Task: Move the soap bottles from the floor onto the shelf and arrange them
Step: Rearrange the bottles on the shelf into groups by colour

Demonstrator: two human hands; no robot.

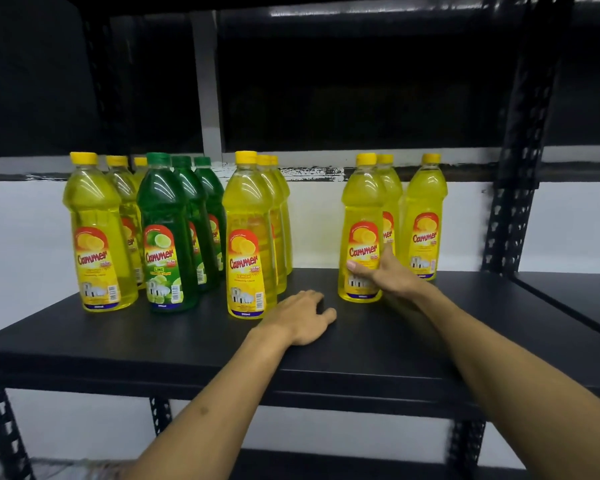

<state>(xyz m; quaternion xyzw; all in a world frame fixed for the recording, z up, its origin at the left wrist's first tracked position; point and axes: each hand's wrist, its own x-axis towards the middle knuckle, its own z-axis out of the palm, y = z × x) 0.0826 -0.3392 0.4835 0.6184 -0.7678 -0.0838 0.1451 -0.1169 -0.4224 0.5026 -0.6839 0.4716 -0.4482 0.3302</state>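
A: What do the labels say?
B: "Cammer" in red script on every front one. The front green bottle (167,237) reads "LIME" over a picture of limes; the front yellow bottle (248,244) in the middle row reads "LEMON". Smaller print blurs out.

A: And what's inside?
B: Clear plastic filled nearly to the neck, yellow liquid under yellow caps, green under green caps. All stand upright on the black shelf (326,358), in rows running back from the front.

A: The hands?
B: The right hand (385,275) grips the low label of the near right-side yellow bottle (362,233), thumb across the front. The left hand (300,315) rests palm-down on the shelf board, fingers loosely bent, holding nothing.

A: Anything hidden?
B: The rear bottles are mostly covered; the left yellow row (96,233) looks three deep, probably.
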